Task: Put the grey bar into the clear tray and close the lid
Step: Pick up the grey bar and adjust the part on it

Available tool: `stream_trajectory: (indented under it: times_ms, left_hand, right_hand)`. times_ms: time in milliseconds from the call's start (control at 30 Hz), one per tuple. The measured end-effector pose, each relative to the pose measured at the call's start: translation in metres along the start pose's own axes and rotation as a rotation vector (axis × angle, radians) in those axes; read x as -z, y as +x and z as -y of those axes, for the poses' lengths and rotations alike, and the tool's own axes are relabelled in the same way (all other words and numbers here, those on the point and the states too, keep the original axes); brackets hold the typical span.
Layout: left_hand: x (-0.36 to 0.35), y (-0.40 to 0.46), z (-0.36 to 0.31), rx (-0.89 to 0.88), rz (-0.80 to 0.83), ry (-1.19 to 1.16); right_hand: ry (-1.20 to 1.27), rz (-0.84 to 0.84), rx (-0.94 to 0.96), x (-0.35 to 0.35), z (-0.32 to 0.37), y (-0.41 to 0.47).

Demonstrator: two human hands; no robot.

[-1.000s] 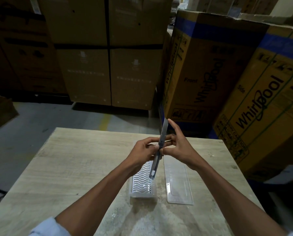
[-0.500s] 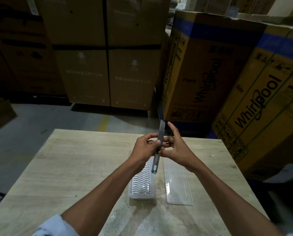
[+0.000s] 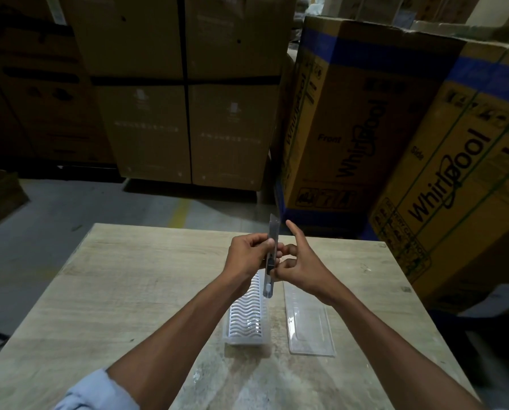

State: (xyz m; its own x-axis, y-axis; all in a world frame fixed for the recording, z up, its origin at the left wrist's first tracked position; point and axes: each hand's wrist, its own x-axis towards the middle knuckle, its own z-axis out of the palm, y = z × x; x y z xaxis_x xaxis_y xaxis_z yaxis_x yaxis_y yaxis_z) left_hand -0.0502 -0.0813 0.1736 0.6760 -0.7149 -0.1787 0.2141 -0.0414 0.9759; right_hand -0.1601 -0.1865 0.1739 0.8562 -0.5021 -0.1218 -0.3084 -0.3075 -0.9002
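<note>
- Above the far half of the pale wooden table [image 3: 123, 291], the left hand [image 3: 247, 257] is curled around the middle of the slim grey metal bar [image 3: 270, 261], which stands nearly upright in the air, its top end above the fingers and its lower end hanging over the tray.
- The right hand [image 3: 299, 269] pinches the bar's right edge with thumb and bent fingers, its forefinger stretched up and free.
- Below the hands, the clear plastic tray with white wavy ribs [image 3: 247, 318] lies lengthwise on the table, open, with nothing in it.
- Just beside the tray, on its right, the flat clear plastic lid [image 3: 309, 324] lies on the wood, apart from the tray.
- Behind the table stand tall brown cardboard cartons [image 3: 188, 113] and yellow printed cartons [image 3: 365, 128].
</note>
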Motion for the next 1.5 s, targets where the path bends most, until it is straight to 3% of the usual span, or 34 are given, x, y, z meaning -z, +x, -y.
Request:
stream_trajectory:
  times_ms: [1300,1367,1500]
  left_hand:
    - [0.006,0.005,0.011,0.050,-0.063,-0.026]
    - [0.007,0.005,0.012,0.039,-0.075,-0.014]
    - [0.010,0.008,0.017,0.044,-0.099,-0.029]
  right_hand:
    - [0.040,0.048,-0.070,-0.011,-0.020,-0.020]
    - [0.077,-0.002,-0.087,-0.011,-0.020,-0.021]
    - [0.014,-0.262,-0.061,-0.017,-0.023,-0.023]
